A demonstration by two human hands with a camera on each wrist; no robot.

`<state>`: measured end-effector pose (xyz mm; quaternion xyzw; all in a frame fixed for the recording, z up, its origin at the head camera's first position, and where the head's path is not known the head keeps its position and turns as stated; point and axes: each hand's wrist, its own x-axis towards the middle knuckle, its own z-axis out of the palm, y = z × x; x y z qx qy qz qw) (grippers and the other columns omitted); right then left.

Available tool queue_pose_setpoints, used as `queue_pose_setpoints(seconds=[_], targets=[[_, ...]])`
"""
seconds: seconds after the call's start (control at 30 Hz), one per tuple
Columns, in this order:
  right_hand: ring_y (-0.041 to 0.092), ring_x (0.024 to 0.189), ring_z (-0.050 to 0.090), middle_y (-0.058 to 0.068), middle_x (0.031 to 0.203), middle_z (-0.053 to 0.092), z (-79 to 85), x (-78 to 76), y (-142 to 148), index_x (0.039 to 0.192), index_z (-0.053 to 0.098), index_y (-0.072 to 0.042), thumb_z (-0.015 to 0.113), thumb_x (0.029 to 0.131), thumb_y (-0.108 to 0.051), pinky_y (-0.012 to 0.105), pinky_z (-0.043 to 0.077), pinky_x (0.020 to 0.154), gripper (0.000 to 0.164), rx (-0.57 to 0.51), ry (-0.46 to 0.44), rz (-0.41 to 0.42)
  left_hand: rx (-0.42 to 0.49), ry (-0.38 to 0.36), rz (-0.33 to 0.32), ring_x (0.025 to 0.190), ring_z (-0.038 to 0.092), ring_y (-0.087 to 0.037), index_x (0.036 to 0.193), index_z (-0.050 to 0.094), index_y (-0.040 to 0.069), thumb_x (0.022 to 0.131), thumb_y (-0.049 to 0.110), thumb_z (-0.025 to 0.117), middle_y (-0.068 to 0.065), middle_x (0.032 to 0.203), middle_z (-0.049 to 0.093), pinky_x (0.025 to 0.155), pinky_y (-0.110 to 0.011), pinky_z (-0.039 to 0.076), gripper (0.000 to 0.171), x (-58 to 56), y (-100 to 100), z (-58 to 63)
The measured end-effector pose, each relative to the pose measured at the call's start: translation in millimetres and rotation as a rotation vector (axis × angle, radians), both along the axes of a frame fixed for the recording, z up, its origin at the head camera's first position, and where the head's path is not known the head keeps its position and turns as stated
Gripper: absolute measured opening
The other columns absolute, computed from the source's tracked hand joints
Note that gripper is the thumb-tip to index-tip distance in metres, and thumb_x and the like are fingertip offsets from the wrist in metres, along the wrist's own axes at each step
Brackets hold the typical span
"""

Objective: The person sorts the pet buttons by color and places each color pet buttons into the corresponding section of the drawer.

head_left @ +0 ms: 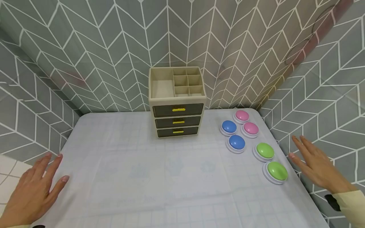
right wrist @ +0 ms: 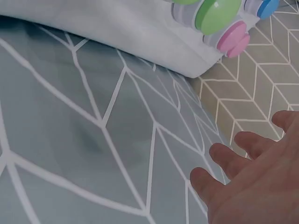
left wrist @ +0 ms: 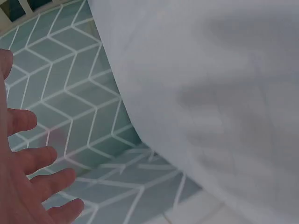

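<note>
My left hand (head_left: 35,190) hovers at the table's left edge, fingers spread and holding nothing; in the left wrist view its fingers (left wrist: 39,161) show beside the white cloth. Past the right edge, my right hand (head_left: 320,164) is held out with fingers extended and nothing in them. Nearest to it are two green dome buttons (head_left: 265,150) on white bases. Beyond these lie two blue buttons (head_left: 237,142) and two pink buttons (head_left: 251,128). A beige desktop drawer organizer (head_left: 177,100) stands at the back middle, its three dark drawers with yellow handles closed, its top compartments bare.
A white cloth covers the table (head_left: 137,177). Grey curtains with a white zigzag pattern (head_left: 114,57) hang behind and along both sides, close to the table's edges. Pale floor tiles (head_left: 7,177) show at the lower left.
</note>
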<state>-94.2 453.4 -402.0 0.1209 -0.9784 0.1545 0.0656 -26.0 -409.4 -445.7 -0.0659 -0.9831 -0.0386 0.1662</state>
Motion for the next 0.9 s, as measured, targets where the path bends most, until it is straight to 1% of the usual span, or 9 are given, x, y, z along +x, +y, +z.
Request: queue_pose_setpoints(seconds=[0.1, 0.2, 0.3, 0.33, 0.47, 0.53, 0.6, 0.77, 0.9], targets=[[0.065, 0.154, 0.014, 0.034, 0.172, 0.012, -3.4, -2.5, -2.9, 0.171, 0.014, -0.012, 0.047, 0.112, -0.024, 0.076, -0.002, 0.123, 0.069, -0.016, -0.004, 0.013, 0.034, 0.026, -0.050, 0.153, 0.025, -0.057, 0.170, 0.018, 0.010, 0.111, 0.045, 0.048, -0.033, 0.170, 0.022, 0.133, -0.054, -0.002, 0.074, -10.0, 9.2, -2.1], [0.063, 0.154, 0.015, 0.034, 0.172, 0.014, -6.8, -6.9, -7.7, 0.171, 0.015, -0.012, 0.047, 0.112, -0.025, 0.076, -0.001, 0.123, 0.069, -0.027, -0.017, 0.026, 0.099, 0.068, -0.129, 0.145, 0.036, -0.060, 0.167, 0.028, 0.008, 0.110, 0.036, 0.055, -0.034, 0.166, 0.031, 0.132, -0.058, 0.011, 0.069, -26.7, 22.1, -6.9], [0.061, 0.155, 0.016, 0.034, 0.171, 0.017, -9.1, -11.6, -13.7, 0.171, 0.017, -0.012, 0.049, 0.112, -0.027, 0.075, 0.002, 0.124, 0.069, -0.024, -0.023, 0.035, 0.143, 0.070, -0.175, 0.141, 0.041, -0.060, 0.166, 0.032, 0.007, 0.109, 0.033, 0.058, -0.033, 0.164, 0.036, 0.126, -0.063, 0.022, 0.068, -44.5, 38.6, -12.1], [0.060, 0.155, 0.017, 0.034, 0.171, 0.018, -9.7, -13.8, -16.3, 0.171, 0.017, -0.012, 0.050, 0.111, -0.028, 0.074, 0.003, 0.124, 0.069, -0.019, -0.022, 0.041, 0.147, 0.057, -0.185, 0.140, 0.041, -0.060, 0.166, 0.032, 0.007, 0.109, 0.033, 0.058, -0.033, 0.163, 0.036, 0.124, -0.065, 0.024, 0.068, -50.7, 44.8, -13.1], [0.060, 0.152, 0.025, 0.035, 0.168, 0.025, -9.7, -24.9, -31.4, 0.170, 0.020, -0.013, 0.052, 0.111, -0.031, 0.073, 0.012, 0.124, 0.070, 0.012, -0.005, 0.066, 0.157, 0.005, -0.199, 0.142, 0.039, -0.060, 0.167, 0.030, 0.008, 0.108, 0.036, 0.059, -0.032, 0.165, 0.033, 0.121, -0.066, 0.026, 0.071, -70.5, 67.5, -16.2], [0.061, 0.150, 0.029, 0.035, 0.167, 0.027, -9.2, -33.7, -41.6, 0.170, 0.021, -0.013, 0.053, 0.111, -0.032, 0.076, 0.016, 0.120, 0.070, 0.021, 0.003, 0.081, 0.175, -0.015, -0.210, 0.143, 0.038, -0.060, 0.166, 0.030, 0.007, 0.108, 0.036, 0.059, -0.033, 0.165, 0.033, 0.118, -0.068, 0.029, 0.072, -82.7, 78.1, -17.0], [0.061, 0.148, 0.032, 0.035, 0.166, 0.029, -8.2, -43.7, -52.9, 0.170, 0.022, -0.014, 0.052, 0.111, -0.034, 0.080, 0.019, 0.116, 0.070, 0.028, 0.006, 0.090, 0.218, -0.036, -0.216, 0.145, 0.036, -0.060, 0.167, 0.029, 0.006, 0.109, 0.035, 0.059, -0.034, 0.166, 0.031, 0.117, -0.069, 0.029, 0.072, -95.8, 86.6, -17.6], [0.060, 0.150, 0.030, 0.030, 0.170, 0.026, -4.4, -68.3, -84.0, 0.171, 0.020, -0.019, 0.050, 0.111, -0.041, 0.085, 0.016, 0.112, 0.071, 0.043, -0.029, 0.105, 0.358, -0.123, -0.202, 0.153, 0.026, -0.058, 0.168, 0.020, 0.004, 0.113, 0.036, 0.050, -0.034, 0.170, 0.021, 0.120, -0.072, 0.024, 0.071, -127.1, 104.8, -18.5], [0.057, 0.155, 0.024, 0.026, 0.173, 0.021, -0.3, -82.9, -109.5, 0.171, 0.020, -0.018, 0.051, 0.108, -0.050, 0.086, 0.009, 0.114, 0.077, 0.063, -0.090, 0.107, 0.372, -0.149, -0.205, 0.152, 0.025, -0.059, 0.167, 0.019, 0.000, 0.112, 0.037, 0.051, -0.036, 0.169, 0.019, 0.119, -0.074, 0.023, 0.073, -144.7, 121.7, -18.8]])
